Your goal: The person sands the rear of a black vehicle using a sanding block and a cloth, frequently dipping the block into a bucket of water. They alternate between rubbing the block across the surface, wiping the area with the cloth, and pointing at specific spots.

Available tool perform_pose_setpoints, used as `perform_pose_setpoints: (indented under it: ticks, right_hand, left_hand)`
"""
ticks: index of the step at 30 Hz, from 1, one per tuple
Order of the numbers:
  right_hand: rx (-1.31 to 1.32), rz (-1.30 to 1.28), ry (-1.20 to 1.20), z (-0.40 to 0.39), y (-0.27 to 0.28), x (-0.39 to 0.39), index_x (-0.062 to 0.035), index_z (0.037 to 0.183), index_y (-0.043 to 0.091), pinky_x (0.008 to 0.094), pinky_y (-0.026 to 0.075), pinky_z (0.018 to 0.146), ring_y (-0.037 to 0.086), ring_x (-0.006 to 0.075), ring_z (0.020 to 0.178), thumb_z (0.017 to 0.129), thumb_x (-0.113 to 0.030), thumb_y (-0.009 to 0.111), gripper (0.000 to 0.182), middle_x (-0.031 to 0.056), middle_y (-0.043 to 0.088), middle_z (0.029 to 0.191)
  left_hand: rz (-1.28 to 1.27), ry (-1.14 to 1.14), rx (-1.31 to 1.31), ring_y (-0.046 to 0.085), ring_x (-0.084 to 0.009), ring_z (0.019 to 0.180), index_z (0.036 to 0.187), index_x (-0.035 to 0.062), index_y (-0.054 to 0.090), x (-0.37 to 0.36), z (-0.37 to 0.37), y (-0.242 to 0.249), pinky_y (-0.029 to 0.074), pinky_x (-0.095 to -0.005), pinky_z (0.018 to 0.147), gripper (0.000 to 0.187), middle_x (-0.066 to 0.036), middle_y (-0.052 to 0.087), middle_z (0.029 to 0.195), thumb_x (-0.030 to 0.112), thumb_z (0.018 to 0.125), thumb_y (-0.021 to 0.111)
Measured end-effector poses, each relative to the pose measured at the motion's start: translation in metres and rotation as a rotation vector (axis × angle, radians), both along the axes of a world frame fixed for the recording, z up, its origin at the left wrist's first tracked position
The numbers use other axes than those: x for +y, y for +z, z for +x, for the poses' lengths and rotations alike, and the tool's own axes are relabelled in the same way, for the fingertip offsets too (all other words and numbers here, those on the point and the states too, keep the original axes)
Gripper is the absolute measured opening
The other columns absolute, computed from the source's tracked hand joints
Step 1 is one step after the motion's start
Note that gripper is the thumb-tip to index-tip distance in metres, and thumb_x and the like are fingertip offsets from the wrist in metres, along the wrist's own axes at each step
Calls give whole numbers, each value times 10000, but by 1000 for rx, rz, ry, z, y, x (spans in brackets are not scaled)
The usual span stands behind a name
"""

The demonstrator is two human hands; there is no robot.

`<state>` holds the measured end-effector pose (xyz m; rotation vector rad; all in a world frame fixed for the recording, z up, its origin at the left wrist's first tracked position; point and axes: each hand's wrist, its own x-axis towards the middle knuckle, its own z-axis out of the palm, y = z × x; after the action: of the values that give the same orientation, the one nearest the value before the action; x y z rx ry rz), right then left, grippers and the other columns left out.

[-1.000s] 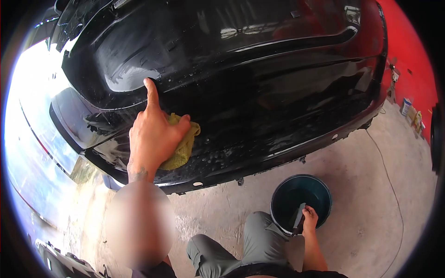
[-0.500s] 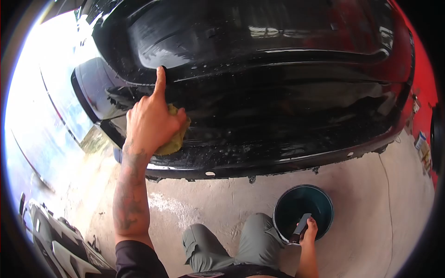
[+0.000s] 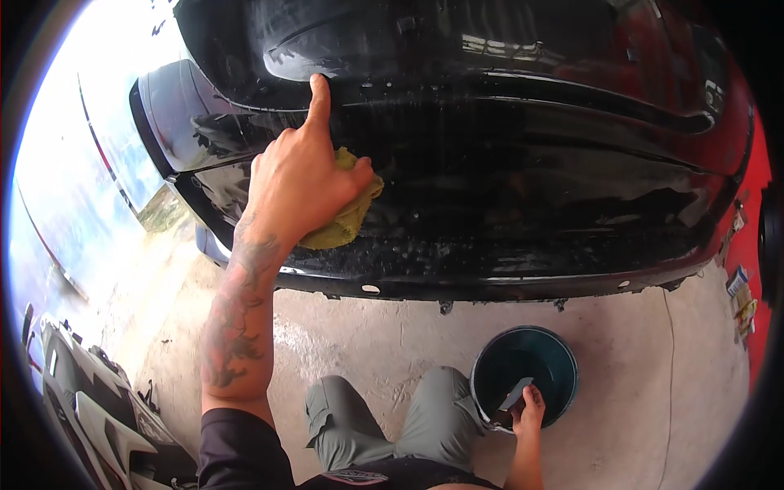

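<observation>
My left hand (image 3: pixel 298 180) presses a yellow-green cloth (image 3: pixel 347 220) against a glossy black car bumper (image 3: pixel 490 196). Its index finger stretches forward along the panel, while the thumb and other fingers rest on the cloth. Water drops and wet streaks show on the black surface around it. Low on the right, my right hand (image 3: pixel 529 410) grips a dark sanding block with a grey sheet (image 3: pixel 512 400) over the near rim of a dark green bucket (image 3: pixel 482 355). The bucket stands on the floor beside my right knee.
A motorcycle (image 3: pixel 106 408) stands at the lower left. Small containers (image 3: pixel 739 286) sit by a red surface (image 3: pixel 759 212) at the right edge. A thin line or cable (image 3: pixel 671 367) runs along the concrete floor (image 3: pixel 612 441).
My left hand and the cloth have slid up and to the right across the bumper. My right hand stays at the bucket with the block. The view has shifted slightly.
</observation>
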<state>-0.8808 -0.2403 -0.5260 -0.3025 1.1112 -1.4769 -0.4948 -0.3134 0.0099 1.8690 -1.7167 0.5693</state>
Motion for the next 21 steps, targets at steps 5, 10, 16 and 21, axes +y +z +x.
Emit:
perform_pose_setpoints:
  ticks: [5,10,16,21]
  right_hand:
    - [6,58,5,1,7,0,-103,1181,606,412,606,772,698,224,899,976,-186,704,243,44,671,1023]
    - [-6,66,26,-1,7,1,-110,1210,602,413,603,824,687,219,916,975,-165,693,258,45,657,1050]
    - [0,19,22,3,10,0,-79,1132,600,406,592,808,681,227,887,979,-160,671,187,63,649,1010]
    - [30,-7,27,0,0,-3,-85,1135,602,404,579,819,661,221,906,986,-173,649,180,57,636,1016]
  left_hand:
    - [-35,-21,-11,730,-436,832,1581,-56,228,-3,-4,-3,573,-477,830,1020,-262,726,855,357,791,723]
    - [-35,-18,-18,734,-426,843,1582,-50,233,-3,-6,-4,576,-474,827,1017,-260,727,858,359,795,730]
    - [16,-17,-3,738,-384,846,1631,81,218,-1,-11,-4,571,-449,825,1032,-214,731,858,348,785,745]
    - [-16,6,-46,740,-358,858,1656,161,204,1,2,-5,563,-437,833,1056,-182,738,874,342,773,756]
